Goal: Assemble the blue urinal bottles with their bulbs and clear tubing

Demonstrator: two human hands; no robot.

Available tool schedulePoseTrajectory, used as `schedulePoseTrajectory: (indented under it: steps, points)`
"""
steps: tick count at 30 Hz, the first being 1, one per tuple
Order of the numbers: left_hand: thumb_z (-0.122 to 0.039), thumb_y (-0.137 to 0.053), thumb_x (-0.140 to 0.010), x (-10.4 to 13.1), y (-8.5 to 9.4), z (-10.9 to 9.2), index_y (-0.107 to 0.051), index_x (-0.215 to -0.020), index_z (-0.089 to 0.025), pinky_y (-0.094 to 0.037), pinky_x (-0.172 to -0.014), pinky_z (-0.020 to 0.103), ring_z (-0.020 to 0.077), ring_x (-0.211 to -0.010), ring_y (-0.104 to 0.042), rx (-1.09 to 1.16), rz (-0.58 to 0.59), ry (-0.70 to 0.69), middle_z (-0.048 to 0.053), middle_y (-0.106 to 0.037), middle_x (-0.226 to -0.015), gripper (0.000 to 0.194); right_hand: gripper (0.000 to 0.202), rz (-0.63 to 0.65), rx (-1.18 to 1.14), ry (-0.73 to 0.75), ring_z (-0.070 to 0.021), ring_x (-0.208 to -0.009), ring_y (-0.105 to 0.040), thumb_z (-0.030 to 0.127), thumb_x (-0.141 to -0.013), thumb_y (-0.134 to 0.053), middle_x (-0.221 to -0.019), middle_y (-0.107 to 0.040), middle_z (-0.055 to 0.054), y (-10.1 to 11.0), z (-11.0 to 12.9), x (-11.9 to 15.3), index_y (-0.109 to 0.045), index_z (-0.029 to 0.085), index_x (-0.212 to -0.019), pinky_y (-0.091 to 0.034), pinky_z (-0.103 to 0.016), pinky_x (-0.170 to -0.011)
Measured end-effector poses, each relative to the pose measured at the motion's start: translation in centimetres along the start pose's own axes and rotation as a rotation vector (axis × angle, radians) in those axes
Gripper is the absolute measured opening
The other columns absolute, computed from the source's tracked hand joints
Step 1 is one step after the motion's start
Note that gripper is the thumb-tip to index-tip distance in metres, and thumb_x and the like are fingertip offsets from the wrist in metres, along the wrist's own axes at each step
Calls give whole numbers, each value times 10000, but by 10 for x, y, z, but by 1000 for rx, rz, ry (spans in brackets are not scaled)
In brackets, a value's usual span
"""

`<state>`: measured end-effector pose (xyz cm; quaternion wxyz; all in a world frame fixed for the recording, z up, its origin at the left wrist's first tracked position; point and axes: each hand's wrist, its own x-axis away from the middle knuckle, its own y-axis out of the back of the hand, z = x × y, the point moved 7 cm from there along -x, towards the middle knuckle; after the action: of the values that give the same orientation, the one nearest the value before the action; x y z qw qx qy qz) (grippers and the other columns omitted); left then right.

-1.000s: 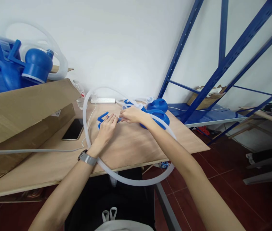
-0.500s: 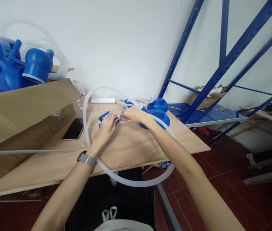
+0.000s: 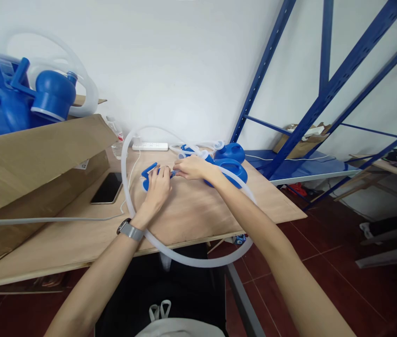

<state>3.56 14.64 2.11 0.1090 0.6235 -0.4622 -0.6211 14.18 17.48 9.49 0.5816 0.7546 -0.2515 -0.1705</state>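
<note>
Steadying blue part (image 3: 145, 184) on tabletop (image 3: 198, 213): left hand (image 3: 159, 185) grips over it, right hand (image 3: 191, 167) pinches its right tip. Step reads as fine handwork at that tip; next move probably calls for firm left hold.

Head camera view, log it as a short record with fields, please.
Left hand: over a blue plastic piece, partly hiding it
Right hand: fingertips by that piece's right end; grip unclear
Hose: translucent white ribbed plastic, looping past the front edge of the wooden table
Phone: black-screened, lying flat
Box: brown cardboard, holding blue plastic containers
</note>
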Motion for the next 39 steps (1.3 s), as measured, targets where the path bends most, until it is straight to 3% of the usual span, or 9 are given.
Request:
schedulePoseTrajectory:
  steps: [4,9,13,17,21,28,33,39]
  points:
    - [1,-502,-785,1,-2,-4,-505,-1379,-129,-395,-1158,670,465,-1501,-412,-26,24,-16,244,-535,-1544,609,294,6,-5,10,-251,-1032,-681,250,-1063,-494,-1245,-719,-129,-2,-4,0,-726,144,-1210,-415,-328,-783]
    - [9,-484,-792,2,-6,-8,-503,-1413,-140,-396,-1156,687,473,-1500,-414,-71,41,-43,226,-518,-1579,639,309,10,-20,-2,-249,-1023,-686,270,-1069,-496,-1257,-723,-136,-6,-7,3,-734,149,-1224,-407,-318,-766]
    - [-29,-454,-887,1,-6,-3,-558,-1356,-134,-420,-1161,634,427,-1466,-477,-32,10,-40,223,-575,-1523,491,319,7,-25,-8,-247,-1044,-689,279,-1079,-485,-1260,-726,-139,-8,-8,2,-733,144,-1226,-407,-308,-763]
    - [-196,-436,-1031,-1,-1,7,-606,-1285,-144,-442,-1170,561,360,-1389,-568,97,-73,-3,210,-666,-1396,310,322,-3,-18,9,-258,-1062,-687,280,-1081,-478,-1264,-724,-138,-8,-9,0,-730,141,-1225,-417,-321,-776]
    - [-276,-458,-1051,-3,2,8,-636,-1218,-197,-450,-1170,553,336,-1368,-580,163,-93,-12,163,-679,-1385,257,307,-2,-25,10,-245,-1043,-680,263,-1072,-491,-1243,-728,-143,-5,-9,0,-735,133,-1205,-428,-324,-823]
    - [-223,-451,-1026,-5,-1,8,-636,-1136,-176,-444,-1159,569,345,-1338,-594,184,-81,41,189,-679,-1359,220,312,-3,-4,0,-253,-1002,-688,287,-1078,-489,-1243,-719,-135,-10,-8,0,-726,149,-1225,-414,-332,-784]
    - [-283,-510,-1017,-1,4,8,-579,-1328,-179,-421,-1185,577,373,-1440,-517,138,-92,30,212,-583,-1501,335,323,-55,-13,-15,-245,-1039,-684,279,-1090,-473,-1269,-708,-148,-10,-19,-1,-694,138,-1278,-413,-325,-813]
    - [-219,-529,-978,0,10,10,-483,-1476,-144,-345,-1262,556,356,-1547,-394,159,-135,-4,234,-445,-1616,506,334,-143,13,-97,-261,-1090,-680,324,-1102,-445,-1311,-701,-139,-1,-30,3,-685,175,-1280,-428,-328,-819]
